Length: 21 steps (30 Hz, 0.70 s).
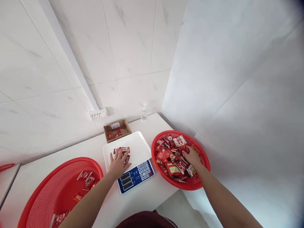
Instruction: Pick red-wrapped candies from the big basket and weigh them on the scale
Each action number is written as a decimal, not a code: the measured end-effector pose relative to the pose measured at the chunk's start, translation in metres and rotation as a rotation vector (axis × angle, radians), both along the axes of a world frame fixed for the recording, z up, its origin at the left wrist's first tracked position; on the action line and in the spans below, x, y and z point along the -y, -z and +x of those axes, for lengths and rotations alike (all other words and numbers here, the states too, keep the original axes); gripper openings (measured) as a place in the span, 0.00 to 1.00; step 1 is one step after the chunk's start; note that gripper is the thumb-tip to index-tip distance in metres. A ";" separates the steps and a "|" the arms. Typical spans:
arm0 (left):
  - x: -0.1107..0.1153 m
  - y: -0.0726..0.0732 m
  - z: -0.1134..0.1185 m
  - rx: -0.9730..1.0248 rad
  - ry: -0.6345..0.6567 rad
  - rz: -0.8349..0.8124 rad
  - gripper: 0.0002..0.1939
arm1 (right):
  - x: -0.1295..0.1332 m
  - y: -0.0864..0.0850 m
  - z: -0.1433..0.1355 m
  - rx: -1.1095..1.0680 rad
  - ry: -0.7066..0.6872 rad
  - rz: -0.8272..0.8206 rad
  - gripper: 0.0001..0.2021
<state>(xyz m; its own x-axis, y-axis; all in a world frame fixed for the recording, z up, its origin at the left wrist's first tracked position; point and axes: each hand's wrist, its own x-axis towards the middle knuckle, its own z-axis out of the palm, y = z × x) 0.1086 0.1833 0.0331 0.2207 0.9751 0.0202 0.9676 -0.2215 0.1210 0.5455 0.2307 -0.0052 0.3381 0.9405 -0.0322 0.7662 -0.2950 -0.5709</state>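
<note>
My left hand (118, 164) lies over the white pan (134, 145) of a digital scale (136, 177), fingers spread and resting on a few small red snack packets (124, 149), which it partly covers. On the right, my right hand (193, 158) reaches into a red plastic basket (206, 158) heaped with mostly red wrapped packets (172, 155). Its fingers are curled among the wrappers, and whatever they grip is hidden. Beneath my left forearm stands a larger red basket (36, 199) holding several loose packets (84, 175).
Behind the scale is a small cardboard box (117, 130) with red packets inside. A clear plastic bottle (144, 113) stands by the tiled wall, near a power socket (98, 113). The white table (155, 194) meets a wall on the right.
</note>
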 end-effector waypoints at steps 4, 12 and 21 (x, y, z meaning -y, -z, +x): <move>0.036 0.003 0.001 0.087 0.004 0.090 0.30 | -0.012 0.008 0.001 -0.014 -0.042 -0.023 0.27; 0.103 0.019 -0.008 0.211 -0.116 0.165 0.31 | 0.003 0.011 -0.011 0.062 -0.232 0.041 0.20; 0.114 0.025 -0.013 0.263 -0.201 0.189 0.31 | 0.015 -0.014 -0.002 0.016 -0.200 0.151 0.16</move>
